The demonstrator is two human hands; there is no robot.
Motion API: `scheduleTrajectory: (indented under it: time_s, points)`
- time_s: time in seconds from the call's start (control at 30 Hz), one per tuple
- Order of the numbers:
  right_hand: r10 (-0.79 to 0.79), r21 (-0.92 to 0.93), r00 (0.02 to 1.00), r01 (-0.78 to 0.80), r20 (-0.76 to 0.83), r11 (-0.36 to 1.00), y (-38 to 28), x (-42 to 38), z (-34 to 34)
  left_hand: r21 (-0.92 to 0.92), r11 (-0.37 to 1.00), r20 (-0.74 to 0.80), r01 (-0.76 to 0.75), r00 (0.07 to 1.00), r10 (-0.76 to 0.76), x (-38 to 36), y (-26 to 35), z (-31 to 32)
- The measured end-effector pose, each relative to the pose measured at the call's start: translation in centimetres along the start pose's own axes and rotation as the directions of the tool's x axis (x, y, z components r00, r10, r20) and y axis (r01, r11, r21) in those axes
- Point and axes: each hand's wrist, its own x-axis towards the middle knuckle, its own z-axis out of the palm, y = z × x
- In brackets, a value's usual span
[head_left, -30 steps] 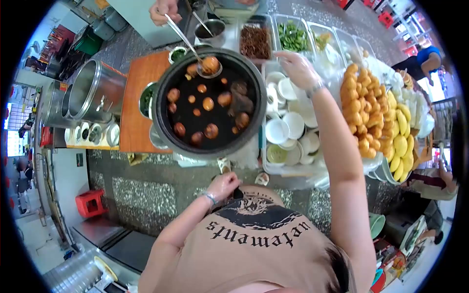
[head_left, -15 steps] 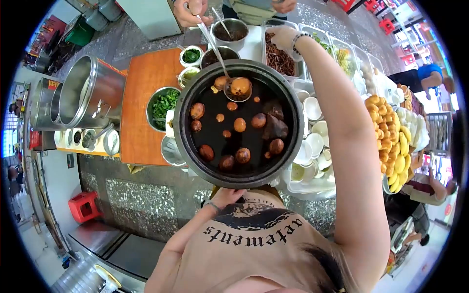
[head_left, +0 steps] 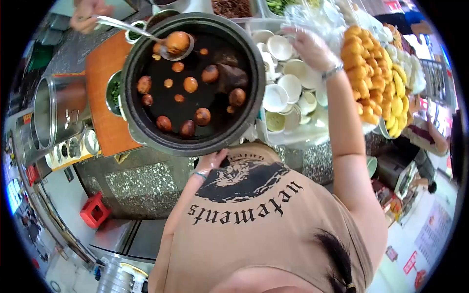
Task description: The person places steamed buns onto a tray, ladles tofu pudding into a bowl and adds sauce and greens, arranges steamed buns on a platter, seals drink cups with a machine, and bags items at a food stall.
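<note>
A large dark pot (head_left: pixel 128 115) holds dark liquid with several brown eggs (head_left: pixel 190 84) floating in it. My left hand (head_left: pixel 211 162) lies by the pot's near side, its visible fingers stretched out and holding nothing I can see. My right hand (head_left: pixel 312 50), in a clear glove, is over a tub of white bowls (head_left: pixel 290 88). Its fingers reach out at the edge of a heap of clear plastic bags (head_left: pixel 317 22); no object shows in them. Across the pot, another person's hand (head_left: pixel 89 15) holds a slotted ladle (head_left: pixel 132 28) with an egg (head_left: pixel 177 42) in it.
Fried dough pieces (head_left: pixel 361 73) and yellow bananas (head_left: pixel 399 102) are heaped at the right. Trays of brown strips (head_left: pixel 231 8) and greens (head_left: pixel 277 6) line the far side. At the left are a wooden table (head_left: pixel 108 93) and steel pots (head_left: pixel 51 112). A red stool (head_left: pixel 95 211) stands behind.
My right hand has moved from the tray of brown strips back to the plastic bags beside the bowls. The view has shifted. My left hand stays by the pot; the other person's ladle still holds an egg.
</note>
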Motion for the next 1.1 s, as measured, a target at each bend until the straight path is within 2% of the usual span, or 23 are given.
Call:
scheduleTrajectory:
  time_s: [0.03,0.1,0.17,0.23,0.27,0.3,0.33,0.37,0.4,0.47,0.5,0.57,0.63,0.7,0.77,0.83,0.87,0.9,0.93,0.97,1.0,1.03,1.1]
  points:
    - [0.056,-0.042,0.998,-0.056,-0.010,0.998,1.0,-2.9,0.5,0.054,0.996,-0.037,-0.077,0.996,0.079,0.0,-0.4,0.4]
    - [0.204,0.010,0.979,-0.204,-0.003,0.979,2.5,-7.5,2.5,0.020,0.997,0.052,0.070,0.996,-0.070,0.1,1.5,-0.1]
    - [0.179,-0.064,0.956,-0.199,-0.232,0.978,4.5,-8.5,4.3,0.016,0.995,0.055,0.103,0.993,-0.104,0.2,2.3,0.3]
    - [0.153,-0.059,0.839,-0.214,-0.523,0.975,6.3,-7.8,5.6,0.014,0.990,0.054,0.141,0.988,-0.141,0.2,2.9,1.1]
    - [0.199,0.021,0.828,-0.221,-0.524,0.975,7.0,-6.8,5.6,0.016,0.988,0.079,0.152,0.985,-0.153,0.4,3.2,1.4]
    - [-0.051,-0.576,0.950,-0.143,-0.307,0.805,8.1,-5.9,4.8,0.015,0.986,0.099,0.164,0.981,-0.165,0.7,3.4,1.7]
    - [0.242,-0.114,0.878,-0.314,-0.413,0.943,7.6,-4.4,4.2,0.009,0.984,0.085,0.175,0.981,-0.175,0.6,4.3,2.0]
    - [0.536,0.376,0.763,-0.407,-0.361,0.832,7.1,-2.9,3.9,0.013,0.984,0.085,0.175,0.981,-0.176,0.5,4.8,2.3]
    - [0.537,0.379,0.762,-0.406,-0.361,0.832,8.4,-1.4,4.1,0.005,0.986,0.092,0.166,0.982,-0.166,0.6,5.2,2.6]
    - [0.603,0.563,0.746,-0.380,-0.283,0.734,10.6,0.4,5.0,0.002,0.986,0.099,0.164,0.982,-0.163,0.4,5.8,2.7]
    - [0.602,0.565,0.747,-0.377,-0.283,0.734,9.7,-0.7,4.3,-0.006,0.982,0.152,0.191,0.970,-0.188,0.5,6.1,2.6]
    - [0.353,0.580,0.799,-0.006,-0.487,0.814,5.2,-5.6,1.4,-0.020,0.976,0.200,0.215,0.958,-0.207,1.0,6.9,2.6]
    - [0.417,0.739,0.815,0.021,-0.403,0.673,0.6,-11.8,0.2,-0.351,0.936,0.255,-0.022,0.960,0.118,1.3,8.0,2.7]
    - [0.256,0.604,0.909,-0.004,-0.331,0.797,-1.6,-17.7,2.4,-0.559,0.822,0.090,-0.111,0.977,0.193,1.3,13.6,2.8]
    - [0.080,0.587,0.997,-0.062,-0.005,0.807,-4.7,-23.3,4.5,-0.801,0.598,0.057,0.019,0.997,0.044,2.5,18.2,3.8]
    - [-0.313,0.453,0.937,0.215,0.153,0.865,-5.0,-26.4,6.0,-0.831,0.555,0.062,0.031,0.997,0.037,3.7,18.4,5.4]
    - [0.011,0.646,0.957,-0.204,0.289,0.736,-5.2,-27.6,5.3,-0.829,0.559,0.029,0.008,0.999,0.028,4.4,17.7,6.5]
    - [0.269,0.710,0.827,-0.561,0.493,0.426,-5.1,-28.4,4.1,-0.917,0.371,0.109,0.146,0.987,-0.119,4.1,18.2,6.8]
    - [0.340,0.747,0.922,-0.358,0.188,0.559,-1.2,-29.4,5.0,-0.923,0.361,0.089,0.134,0.986,-0.138,3.6,18.5,7.0]
    - [0.283,0.743,0.958,-0.153,-0.051,0.652,-0.8,-29.0,3.6,-0.893,0.434,0.081,0.117,0.992,-0.102,3.2,18.6,7.1]
    - [0.209,0.668,0.935,0.038,-0.287,0.744,-0.5,-28.6,2.2,-0.857,0.505,0.074,0.098,0.995,-0.068,2.7,18.6,7.3]
    - [0.185,0.676,0.947,0.045,-0.264,0.735,-1.0,-28.4,2.7,-0.864,0.496,0.045,0.084,0.995,-0.090,2.6,17.6,8.1]
    - [-0.003,0.774,0.978,0.168,-0.210,0.611,-2.2,-27.4,4.0,-0.593,0.798,0.021,-0.110,0.988,0.151,2.7,15.5,10.1]
